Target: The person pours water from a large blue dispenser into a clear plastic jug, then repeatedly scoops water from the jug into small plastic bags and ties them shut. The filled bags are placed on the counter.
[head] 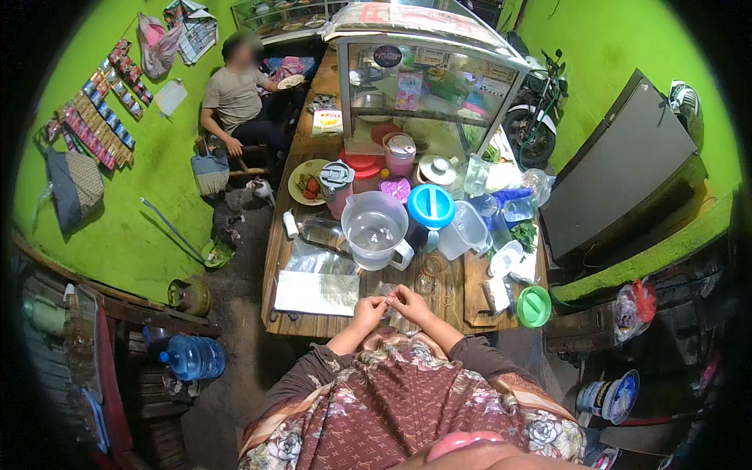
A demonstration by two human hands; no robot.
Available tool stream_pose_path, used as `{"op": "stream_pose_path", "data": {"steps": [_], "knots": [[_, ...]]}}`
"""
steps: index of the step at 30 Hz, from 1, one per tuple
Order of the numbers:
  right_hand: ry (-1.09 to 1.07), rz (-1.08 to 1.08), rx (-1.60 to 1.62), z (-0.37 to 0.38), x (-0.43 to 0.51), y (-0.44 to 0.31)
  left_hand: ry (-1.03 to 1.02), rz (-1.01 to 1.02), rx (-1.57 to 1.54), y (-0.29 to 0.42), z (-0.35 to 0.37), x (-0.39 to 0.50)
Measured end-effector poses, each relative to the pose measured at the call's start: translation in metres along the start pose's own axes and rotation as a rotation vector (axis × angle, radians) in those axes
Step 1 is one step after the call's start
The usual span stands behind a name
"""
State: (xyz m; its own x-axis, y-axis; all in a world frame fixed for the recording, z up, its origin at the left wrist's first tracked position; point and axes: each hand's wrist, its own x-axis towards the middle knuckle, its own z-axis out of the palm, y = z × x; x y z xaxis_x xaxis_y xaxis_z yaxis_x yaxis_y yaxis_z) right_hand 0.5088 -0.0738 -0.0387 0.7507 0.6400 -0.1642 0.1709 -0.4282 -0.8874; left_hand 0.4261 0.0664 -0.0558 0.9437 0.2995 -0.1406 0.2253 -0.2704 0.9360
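Observation:
My left hand (369,312) and my right hand (411,305) meet at the front edge of the wooden table (341,324). Their fingertips pinch a small clear plastic bag (386,289), mostly hidden by the fingers. Left of my hands lies a stack of clear plastic bags (317,292) on white paper. A large clear pitcher (375,235) holding clear liquid stands just beyond. Several rubber bands (433,264) lie to the right, close to a wooden cutting board (477,282).
A blue-lidded jug (431,207), a clear container (464,232) and a plate of vegetables (306,183) crowd the table before a glass display case (423,88). A green lid (533,306) sits at the right edge. A seated person (238,94) holds a plate at the far left.

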Motion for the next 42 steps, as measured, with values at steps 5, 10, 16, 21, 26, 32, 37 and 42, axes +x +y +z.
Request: {"op": "stream_pose_path", "data": {"steps": [5,10,16,21,26,32,37,42], "knots": [[-0.016,0.039,0.034,0.0,0.007,0.005,0.019,-0.175,-0.309,0.007,-0.001,0.001],[-0.15,0.08,0.154,0.001,0.014,0.013,0.222,0.219,0.238,0.012,0.001,0.001],[-0.246,0.073,0.372,-0.001,0.016,0.01,0.234,0.464,0.252,-0.004,0.0,0.013],[-0.158,-0.288,-0.099,-0.005,0.005,-0.009,0.152,0.346,0.194,-0.025,-0.001,0.026],[-0.228,-0.21,-0.003,0.0,-0.012,-0.015,0.234,0.235,0.089,-0.039,0.0,0.035],[-0.147,0.572,1.247,0.004,0.005,-0.002,0.174,0.166,-0.166,-0.038,0.005,0.035],[-0.162,0.649,1.444,-0.003,0.019,-0.005,0.214,0.248,-0.105,-0.026,0.0,0.027],[-0.028,0.407,0.604,-0.004,0.008,-0.021,0.313,0.445,0.198,-0.013,-0.005,0.021]]}}
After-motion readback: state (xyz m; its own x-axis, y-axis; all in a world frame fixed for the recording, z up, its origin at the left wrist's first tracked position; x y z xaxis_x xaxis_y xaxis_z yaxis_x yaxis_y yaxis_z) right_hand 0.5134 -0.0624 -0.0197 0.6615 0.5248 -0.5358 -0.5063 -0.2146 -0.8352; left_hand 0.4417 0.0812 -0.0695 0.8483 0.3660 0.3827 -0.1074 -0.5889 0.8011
